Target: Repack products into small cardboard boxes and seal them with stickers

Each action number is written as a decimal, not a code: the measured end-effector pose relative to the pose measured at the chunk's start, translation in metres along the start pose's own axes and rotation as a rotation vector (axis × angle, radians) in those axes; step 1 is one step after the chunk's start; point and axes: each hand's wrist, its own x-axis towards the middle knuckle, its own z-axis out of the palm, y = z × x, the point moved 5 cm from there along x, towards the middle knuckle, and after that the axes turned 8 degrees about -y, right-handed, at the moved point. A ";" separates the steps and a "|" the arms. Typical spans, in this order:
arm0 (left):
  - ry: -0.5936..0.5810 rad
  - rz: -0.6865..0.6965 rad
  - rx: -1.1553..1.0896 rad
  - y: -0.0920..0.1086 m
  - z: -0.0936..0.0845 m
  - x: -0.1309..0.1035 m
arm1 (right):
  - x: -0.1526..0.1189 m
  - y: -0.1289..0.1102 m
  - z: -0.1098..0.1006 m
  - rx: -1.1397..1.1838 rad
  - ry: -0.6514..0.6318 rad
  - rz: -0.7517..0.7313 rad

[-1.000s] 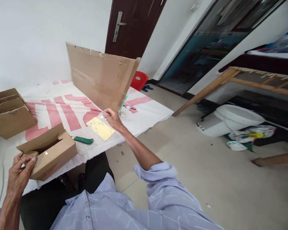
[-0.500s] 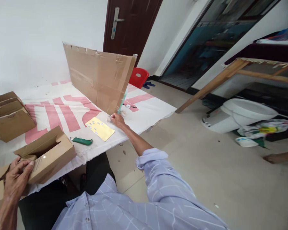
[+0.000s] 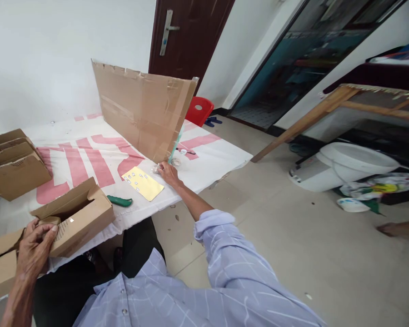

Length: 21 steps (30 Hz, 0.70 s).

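My left hand (image 3: 37, 240) grips the near left end of an open cardboard box (image 3: 85, 227), thumb on its outer side. The box lies at the table's front edge, and a small white piece (image 3: 71, 220) is on its side. My right hand (image 3: 168, 173) is closed at the foot of an upright cardboard sheet (image 3: 139, 111), at a small clear, crumpled bit (image 3: 154, 169); what its fingers pinch is hidden. Between the hands lie a yellow card (image 3: 146, 188) with several small white stickers and a green-handled cutter (image 3: 120, 200), partly behind the box.
Folded cardboard boxes (image 3: 17, 163) stand at the left, and another carton (image 3: 0, 277) is at the lower left. A pen (image 3: 187, 151) and a tape roll lie behind my right hand. A red chair (image 3: 200, 110) and a white bucket (image 3: 354, 163) are beyond the table.
My left hand and the box have moved slightly right, so the box now covers the cutter's left end. My right hand stays at the foot of the cardboard sheet.
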 end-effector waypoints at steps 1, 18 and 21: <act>-0.001 -0.004 0.006 0.000 0.000 -0.001 | 0.000 -0.001 -0.001 -0.015 -0.009 -0.004; 0.016 -0.148 0.125 -0.019 -0.026 -0.009 | -0.001 -0.022 -0.008 -0.288 -0.294 -0.145; 0.010 -0.143 0.125 -0.023 -0.026 -0.008 | 0.001 -0.023 -0.005 -0.294 -0.303 -0.099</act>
